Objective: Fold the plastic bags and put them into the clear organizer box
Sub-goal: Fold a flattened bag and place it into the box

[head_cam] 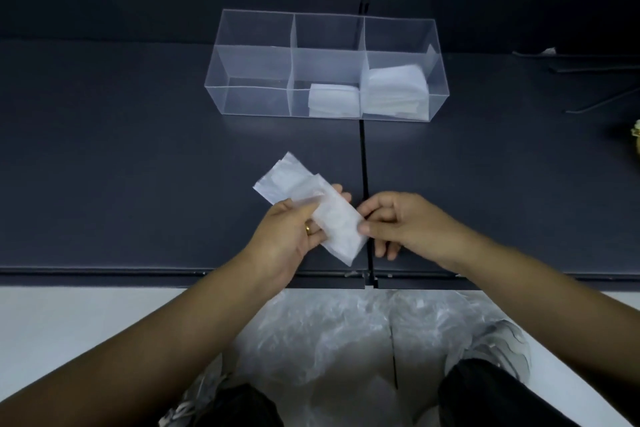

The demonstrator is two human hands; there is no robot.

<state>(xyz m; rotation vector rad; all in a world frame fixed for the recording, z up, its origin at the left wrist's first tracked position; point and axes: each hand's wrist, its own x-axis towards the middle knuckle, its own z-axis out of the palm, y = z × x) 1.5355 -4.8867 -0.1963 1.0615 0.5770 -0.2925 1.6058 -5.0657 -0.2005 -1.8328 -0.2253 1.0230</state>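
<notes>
Holding half-folded bag (pixel 334 217) in both hands, on near side of box (pixel 249 57), well apart from it | left hand (pixel 289 230) grips bag's middle, thumb on top | right hand (pixel 403 222) pinches bag's end | box middle compartment: one folded bag (pixel 333 100); right compartment: stack (pixel 394 90) | loose bags (pixel 346 333) heaped on floor (pixel 69 315), farther from box than hands

organizer box (pixel 256 59) behind held bag (pixel 311 208)
</notes>
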